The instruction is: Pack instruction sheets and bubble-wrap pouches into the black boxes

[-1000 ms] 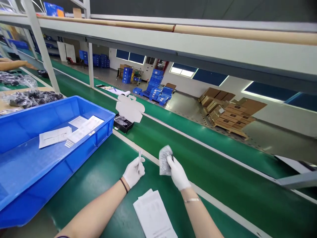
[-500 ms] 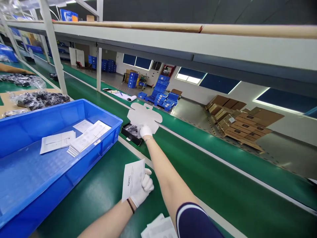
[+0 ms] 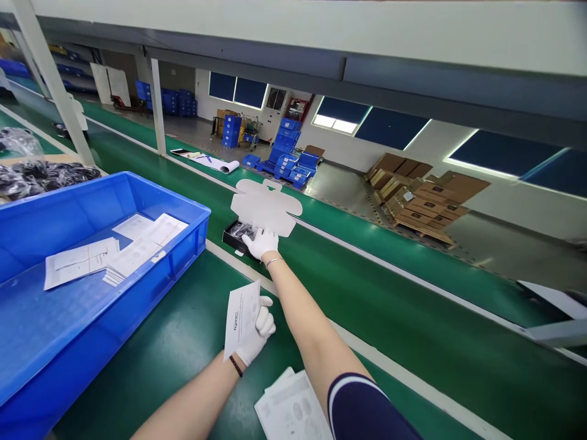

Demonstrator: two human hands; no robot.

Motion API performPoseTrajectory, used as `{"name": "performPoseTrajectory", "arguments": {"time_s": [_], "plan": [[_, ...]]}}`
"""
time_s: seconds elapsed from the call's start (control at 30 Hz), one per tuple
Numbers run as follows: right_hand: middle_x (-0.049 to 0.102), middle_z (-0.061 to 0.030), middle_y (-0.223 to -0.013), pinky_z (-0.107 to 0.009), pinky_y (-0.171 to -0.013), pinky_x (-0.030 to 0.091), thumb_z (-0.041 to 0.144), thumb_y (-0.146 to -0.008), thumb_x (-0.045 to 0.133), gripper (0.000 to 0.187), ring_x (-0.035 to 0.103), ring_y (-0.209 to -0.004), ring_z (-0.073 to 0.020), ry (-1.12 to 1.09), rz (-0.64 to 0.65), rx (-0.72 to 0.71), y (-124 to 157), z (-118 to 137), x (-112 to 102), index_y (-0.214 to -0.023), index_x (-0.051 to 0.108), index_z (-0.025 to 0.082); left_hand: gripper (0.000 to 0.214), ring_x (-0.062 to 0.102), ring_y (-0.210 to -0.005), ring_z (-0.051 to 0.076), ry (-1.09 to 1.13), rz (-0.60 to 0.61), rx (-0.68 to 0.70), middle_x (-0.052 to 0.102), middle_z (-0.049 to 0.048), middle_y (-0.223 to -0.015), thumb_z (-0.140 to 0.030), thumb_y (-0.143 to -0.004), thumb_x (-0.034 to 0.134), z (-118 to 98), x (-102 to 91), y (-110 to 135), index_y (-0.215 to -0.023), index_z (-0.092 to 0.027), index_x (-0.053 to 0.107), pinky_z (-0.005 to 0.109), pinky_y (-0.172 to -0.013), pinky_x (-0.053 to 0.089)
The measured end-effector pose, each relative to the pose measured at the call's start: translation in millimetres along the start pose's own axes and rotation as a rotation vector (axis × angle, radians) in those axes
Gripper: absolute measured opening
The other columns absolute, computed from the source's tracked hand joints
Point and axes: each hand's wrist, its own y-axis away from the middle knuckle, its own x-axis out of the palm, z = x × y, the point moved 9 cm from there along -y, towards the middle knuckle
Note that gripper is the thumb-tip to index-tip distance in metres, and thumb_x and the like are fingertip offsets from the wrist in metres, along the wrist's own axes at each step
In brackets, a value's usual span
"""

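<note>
My left hand, in a white glove, is closed on a printed white leaflet held upright above the green bench. My right arm stretches forward, and my gloved right hand rests with fingers spread on the contents of a small open black box on the conveyor belt. The box's white lid flap stands up behind the hand. A shiny bagged item lies inside the box under my fingers.
A large blue bin with paper sheets sits at the left. More leaflets lie near my elbow. Bagged black parts are piled far left. A shelf rail runs overhead; pallets of cardboard boxes stand beyond the belt.
My right hand carried a shiny bagged item from near my body out to the black box and now presses on it. My left hand turned the leaflet flat toward me.
</note>
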Motion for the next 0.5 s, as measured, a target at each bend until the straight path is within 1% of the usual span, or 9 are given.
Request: {"name": "performPoseTrajectory", "arguments": {"time_s": [0.1, 0.2, 0.27, 0.33, 0.37, 0.4, 0.47, 0.5], "plan": [[0.039, -0.0282, -0.152, -0.046, -0.116, 0.020, 0.073, -0.095, 0.029, 0.090, 0.034, -0.142, -0.0377, -0.009, 0.036, 0.001, 7, -7, 4, -0.148, 0.041, 0.000, 0.037, 0.021, -0.046, 0.009, -0.006, -0.016, -0.001, 0.029, -0.0072, -0.051, -0.043, -0.084, 0.070, 0, -2.6, 0, -0.102, -0.011, 0.069, 0.028, -0.050, 0.017], [0.023, -0.0296, -0.160, -0.045, -0.119, 0.013, 0.075, -0.095, 0.026, 0.097, 0.019, -0.150, -0.0374, -0.036, 0.085, -0.022, 11, -22, 9, -0.155, 0.026, -0.001, 0.036, 0.022, -0.046, 0.009, -0.016, -0.029, -0.016, 0.029, -0.0074, -0.051, -0.042, -0.084, 0.071, 1, -5.1, 0, -0.102, -0.011, 0.069, 0.027, -0.050, 0.018], [0.014, -0.0268, -0.163, -0.044, -0.120, 0.011, 0.076, -0.095, 0.024, 0.096, 0.012, -0.152, -0.0354, -0.052, 0.175, -0.076, 15, -31, 17, -0.157, 0.021, 0.002, 0.034, 0.022, -0.046, 0.009, -0.036, -0.046, -0.013, 0.029, -0.0077, -0.051, -0.040, -0.085, 0.071, 1, -7.8, 1, -0.102, -0.011, 0.069, 0.027, -0.050, 0.019], [0.011, -0.0214, -0.166, -0.045, -0.121, 0.008, 0.073, -0.097, 0.020, 0.089, 0.009, -0.153, -0.0320, -0.061, 0.234, -0.117, 20, -38, 22, -0.159, 0.020, 0.009, 0.034, 0.022, -0.046, 0.009, -0.051, -0.056, -0.002, 0.027, -0.0080, -0.051, -0.041, -0.086, 0.071, 0, -9.8, 1, -0.102, -0.011, 0.068, 0.026, -0.050, 0.019], [0.009, -0.0192, -0.167, -0.047, -0.122, 0.006, 0.072, -0.098, 0.019, 0.086, 0.007, -0.154, -0.0311, -0.060, 0.231, -0.099, 22, -44, 22, -0.160, 0.019, 0.012, 0.034, 0.022, -0.046, 0.009, -0.056, -0.053, -0.003, 0.027, -0.0081, -0.051, -0.041, -0.086, 0.071, 0, -9.9, 1, -0.102, -0.011, 0.068, 0.026, -0.049, 0.018], [0.009, -0.0182, -0.167, -0.049, -0.122, 0.005, 0.071, -0.098, 0.019, 0.085, 0.006, -0.154, -0.0312, -0.057, 0.208, -0.052, 24, -51, 20, -0.160, 0.019, 0.013, 0.034, 0.022, -0.046, 0.009, -0.061, -0.048, -0.007, 0.026, -0.0083, -0.051, -0.041, -0.085, 0.071, 0, -9.7, 1, -0.102, -0.011, 0.068, 0.026, -0.049, 0.018], [0.011, -0.0198, -0.166, -0.051, -0.122, 0.005, 0.073, -0.097, 0.021, 0.089, 0.007, -0.153, -0.0333, -0.061, 0.152, 0.069, 29, -66, 15, -0.161, 0.016, 0.012, 0.032, 0.023, -0.045, 0.009, -0.077, -0.039, -0.018, 0.026, -0.0084, -0.051, -0.039, -0.085, 0.071, 1, -8.8, 1, -0.102, -0.012, 0.068, 0.026, -0.049, 0.019], [0.014, -0.0211, -0.165, -0.051, -0.121, 0.008, 0.074, -0.096, 0.023, 0.091, 0.010, -0.153, -0.0338, -0.072, 0.133, 0.100, 32, -71, 13, -0.160, 0.016, 0.010, 0.031, 0.024, -0.045, 0.009, -0.086, -0.036, -0.020, 0.027, -0.0083, -0.051, -0.039, -0.085, 0.071, 0, -8.3, 0, -0.102, -0.012, 0.068, 0.025, -0.049, 0.020]]}}
